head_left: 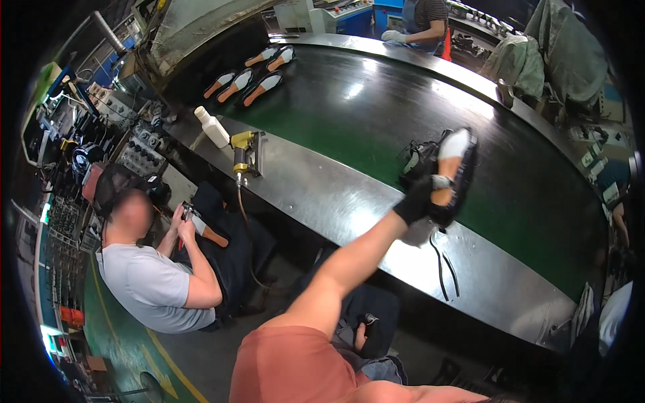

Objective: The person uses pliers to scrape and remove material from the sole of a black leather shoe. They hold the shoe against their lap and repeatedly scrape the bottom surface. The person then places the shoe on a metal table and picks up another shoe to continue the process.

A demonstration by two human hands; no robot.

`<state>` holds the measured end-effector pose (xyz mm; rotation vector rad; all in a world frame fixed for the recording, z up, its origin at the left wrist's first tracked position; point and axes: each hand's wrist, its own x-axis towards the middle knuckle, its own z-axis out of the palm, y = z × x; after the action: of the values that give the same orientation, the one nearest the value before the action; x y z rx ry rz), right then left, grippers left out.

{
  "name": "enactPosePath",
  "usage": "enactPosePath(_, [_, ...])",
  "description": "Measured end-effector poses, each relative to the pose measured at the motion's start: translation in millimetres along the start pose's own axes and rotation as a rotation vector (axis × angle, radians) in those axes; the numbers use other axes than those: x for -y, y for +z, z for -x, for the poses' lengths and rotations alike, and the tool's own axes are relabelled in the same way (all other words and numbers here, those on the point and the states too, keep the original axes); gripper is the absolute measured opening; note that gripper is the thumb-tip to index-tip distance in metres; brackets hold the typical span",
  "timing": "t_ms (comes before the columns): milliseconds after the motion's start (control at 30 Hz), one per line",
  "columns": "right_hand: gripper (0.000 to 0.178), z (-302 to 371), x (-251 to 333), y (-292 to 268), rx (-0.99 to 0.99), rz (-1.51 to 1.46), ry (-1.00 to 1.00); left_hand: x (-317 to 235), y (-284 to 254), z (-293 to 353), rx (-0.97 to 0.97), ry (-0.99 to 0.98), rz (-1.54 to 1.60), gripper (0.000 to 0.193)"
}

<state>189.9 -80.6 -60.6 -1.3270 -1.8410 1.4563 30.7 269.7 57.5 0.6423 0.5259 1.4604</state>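
My left arm stretches over the metal edge of the conveyor table. My left hand [420, 200], in a black glove, grips an upturned black shoe [455, 164] with a tan and white sole. The shoe is slightly blurred, above the belt. Directly left of it lies a dark shoe upper [418, 160]. Two black laces or straps [443, 265] hang down below my left hand over the metal edge. Low in my lap, my right hand [361, 336] shows only a few curled fingers beside a hand tool [370, 318] with a shiny metal head; its handle is hidden.
Several upturned shoes [235, 86] lie at the belt's far left. A white bottle [212, 127] and a yellow air stapler [243, 153] with a hose rest on the metal edge [316, 181]. A co-worker [148, 275] sits at left, holding a shoe and tool; another person [422, 27] stands across.
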Motion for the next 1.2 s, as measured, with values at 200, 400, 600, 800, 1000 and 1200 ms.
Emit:
enactPosePath(200, [0.026,-14,25,-8,0.135,-0.139,0.005,-152,-77,68,-0.091,0.276,-0.326,0.036])
enactPosePath(400, [0.026,-42,67,-7,0.272,-0.279,0.133,-250,-198,152,-0.505,0.327,-0.980,0.076])
enactPosePath(600, [0.026,-102,106,-20,0.413,-0.436,0.482,-265,-183,183,-0.583,0.012,-2.013,0.091])
enactPosePath(800, [0.029,-241,153,-22,0.107,0.058,-0.105,-331,-192,116,-0.585,-0.518,-1.907,0.076])
enactPosePath(1000, [0.038,-321,176,-6,-0.005,0.578,-0.507,-508,-438,-36,-0.935,0.075,-2.185,0.077])
enactPosePath(1200, [0.045,-329,150,-10,-0.004,0.492,-0.535,-560,-551,-86,-1.314,-0.369,-2.189,0.114])
